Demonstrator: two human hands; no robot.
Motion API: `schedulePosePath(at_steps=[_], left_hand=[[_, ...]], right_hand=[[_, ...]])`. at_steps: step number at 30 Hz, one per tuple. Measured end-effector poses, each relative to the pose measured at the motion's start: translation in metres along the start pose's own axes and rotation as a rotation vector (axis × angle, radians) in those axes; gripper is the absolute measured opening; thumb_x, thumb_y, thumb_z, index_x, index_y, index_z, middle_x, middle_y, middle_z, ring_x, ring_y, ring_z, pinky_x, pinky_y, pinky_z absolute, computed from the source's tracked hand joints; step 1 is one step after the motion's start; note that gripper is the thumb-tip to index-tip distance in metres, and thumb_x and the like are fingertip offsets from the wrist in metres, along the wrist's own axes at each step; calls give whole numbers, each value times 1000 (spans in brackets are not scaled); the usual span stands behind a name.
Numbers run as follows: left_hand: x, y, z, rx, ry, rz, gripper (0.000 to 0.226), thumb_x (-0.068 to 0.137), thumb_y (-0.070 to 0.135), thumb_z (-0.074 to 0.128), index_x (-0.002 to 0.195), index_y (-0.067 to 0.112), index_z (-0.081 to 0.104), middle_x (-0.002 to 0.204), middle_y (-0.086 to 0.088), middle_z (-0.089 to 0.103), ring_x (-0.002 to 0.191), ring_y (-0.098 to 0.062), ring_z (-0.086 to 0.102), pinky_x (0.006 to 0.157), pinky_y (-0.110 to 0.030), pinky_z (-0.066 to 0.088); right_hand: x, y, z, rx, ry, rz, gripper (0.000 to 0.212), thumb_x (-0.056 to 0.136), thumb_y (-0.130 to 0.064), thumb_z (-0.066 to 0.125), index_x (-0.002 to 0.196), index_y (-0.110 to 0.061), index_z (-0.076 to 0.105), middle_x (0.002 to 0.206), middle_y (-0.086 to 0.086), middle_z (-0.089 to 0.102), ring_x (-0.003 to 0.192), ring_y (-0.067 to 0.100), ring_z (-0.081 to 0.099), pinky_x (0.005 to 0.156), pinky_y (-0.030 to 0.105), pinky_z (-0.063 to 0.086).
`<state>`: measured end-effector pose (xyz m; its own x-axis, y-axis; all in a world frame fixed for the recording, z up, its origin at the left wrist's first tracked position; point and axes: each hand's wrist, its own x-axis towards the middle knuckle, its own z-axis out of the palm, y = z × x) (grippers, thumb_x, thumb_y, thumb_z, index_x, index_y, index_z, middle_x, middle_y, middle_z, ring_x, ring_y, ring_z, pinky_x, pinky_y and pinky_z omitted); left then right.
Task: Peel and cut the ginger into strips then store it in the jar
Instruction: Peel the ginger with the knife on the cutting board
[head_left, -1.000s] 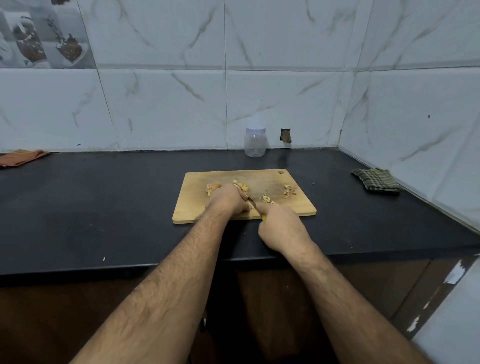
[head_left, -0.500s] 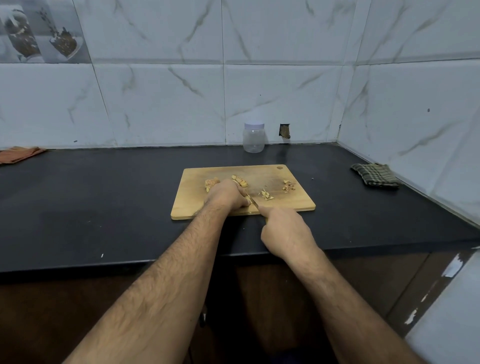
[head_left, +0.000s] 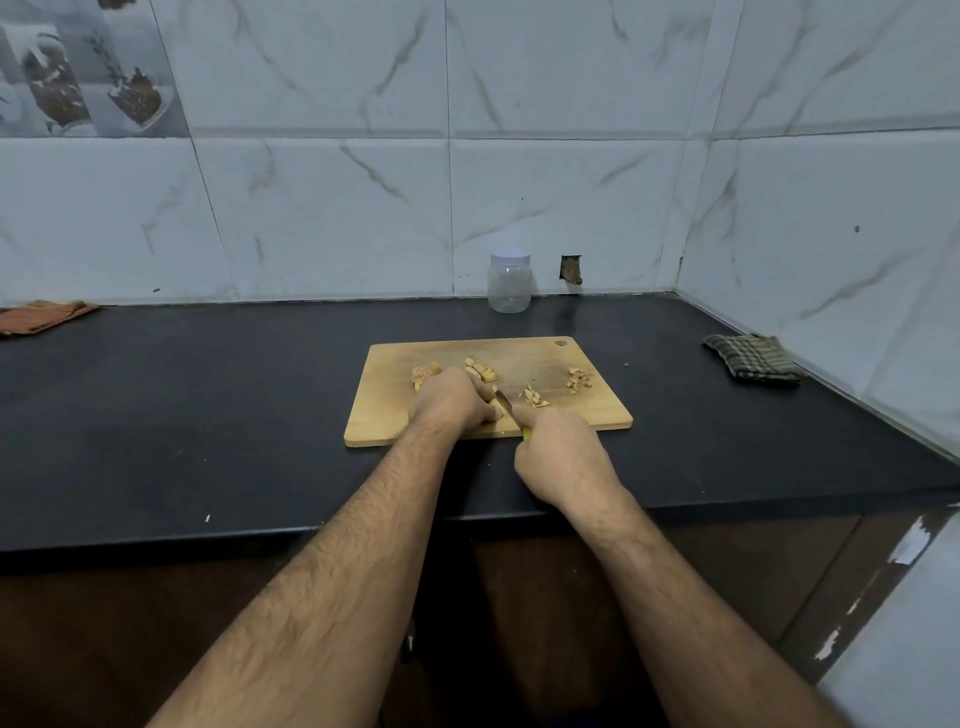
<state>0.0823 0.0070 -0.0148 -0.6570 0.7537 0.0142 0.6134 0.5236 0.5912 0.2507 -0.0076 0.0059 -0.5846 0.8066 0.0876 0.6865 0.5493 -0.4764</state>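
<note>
Right hand (head_left: 563, 457) clamped on knife (head_left: 506, 402), blade now drawn back toward near edge of cutting board (head_left: 597, 410) versus second ago. Left hand (head_left: 457, 400) curled, pinning ginger piece (head_left: 497, 408). Cut strips (head_left: 535, 397) piling beside blade. Slicing ongoing; jar (head_left: 509, 283) lidded at wall, appears empty.

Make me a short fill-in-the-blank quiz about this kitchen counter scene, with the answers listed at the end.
1. The right hand grips a ____ with a yellow handle.
2. The left hand holds ginger down on the wooden ____.
3. The clear jar by the wall has its lid ____.
4. A folded checked cloth lies to the board's ____.

Answers: knife; cutting board; on; right
</note>
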Motion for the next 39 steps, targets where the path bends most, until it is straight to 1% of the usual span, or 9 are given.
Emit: schedulePosePath(at_steps=[5, 10, 17, 20, 23, 27, 31, 37, 39], left_hand=[[1, 0, -1, 17, -12, 1, 32, 81, 35, 79, 112, 34, 73, 124, 11, 68, 116, -13, 60, 91, -25, 46], [1, 1, -2, 18, -16, 8, 31, 81, 34, 79, 111, 33, 74, 123, 12, 68, 115, -12, 60, 87, -24, 45], [2, 2, -1, -12, -12, -7, 25, 79, 32, 82, 103, 32, 76, 113, 12, 71, 108, -12, 62, 93, -28, 50], [2, 1, -1, -20, -5, -16, 24, 78, 33, 83, 100, 32, 76, 113, 12, 71, 107, -12, 62, 94, -28, 50], [1, 2, -1, -12, -5, -13, 25, 79, 31, 82, 104, 31, 76, 115, 11, 71, 110, -13, 61, 94, -28, 49], [-2, 4, -4, -17, -15, -13, 28, 81, 30, 80, 109, 30, 75, 119, 10, 69, 113, -13, 60, 90, -26, 47], [-4, 4, -4, -27, -7, -15, 30, 81, 30, 81, 111, 31, 74, 121, 9, 68, 115, -13, 59, 94, -26, 46], [-4, 0, -4, -72, -22, -10, 32, 78, 30, 83, 109, 31, 74, 117, 9, 71, 111, -11, 61, 97, -31, 49], [-3, -2, -6, -84, -34, 0, 32, 78, 28, 83, 109, 30, 75, 119, 9, 70, 113, -11, 60, 98, -30, 48]], right_hand=[[4, -1, 2, -18, -8, -14, 55, 92, -6, 49, 141, -30, 52, 133, 5, 59, 118, 25, 56, 92, 39, 53], [9, 0, 1, -37, -35, -24, 56, 91, -6, 48, 141, -31, 52, 132, 5, 60, 116, 25, 56, 91, 37, 53], [15, -2, -3, -13, -68, -8, 61, 89, -6, 49, 143, -34, 51, 142, 4, 55, 119, 24, 57, 96, 39, 53], [14, -2, -1, -39, -69, -30, 60, 91, -6, 49, 143, -35, 51, 136, 6, 58, 118, 25, 56, 94, 37, 53], [8, 4, 1, -74, -55, -43, 54, 91, -7, 48, 138, -34, 54, 129, 5, 60, 112, 25, 57, 89, 37, 54], [-4, 12, 2, -115, -74, -19, 54, 92, -8, 47, 141, -32, 50, 131, 7, 58, 118, 26, 54, 93, 39, 52], [-4, 12, 1, -97, -49, -4, 53, 93, -9, 48, 142, -30, 50, 133, 6, 58, 120, 26, 53, 95, 39, 52], [4, 7, 1, -55, -12, 6, 51, 92, -8, 49, 138, -30, 54, 132, 4, 60, 119, 25, 55, 94, 38, 52], [4, 7, 1, -41, -8, 7, 52, 93, -8, 50, 140, -29, 52, 134, 4, 59, 121, 25, 54, 95, 37, 51]])
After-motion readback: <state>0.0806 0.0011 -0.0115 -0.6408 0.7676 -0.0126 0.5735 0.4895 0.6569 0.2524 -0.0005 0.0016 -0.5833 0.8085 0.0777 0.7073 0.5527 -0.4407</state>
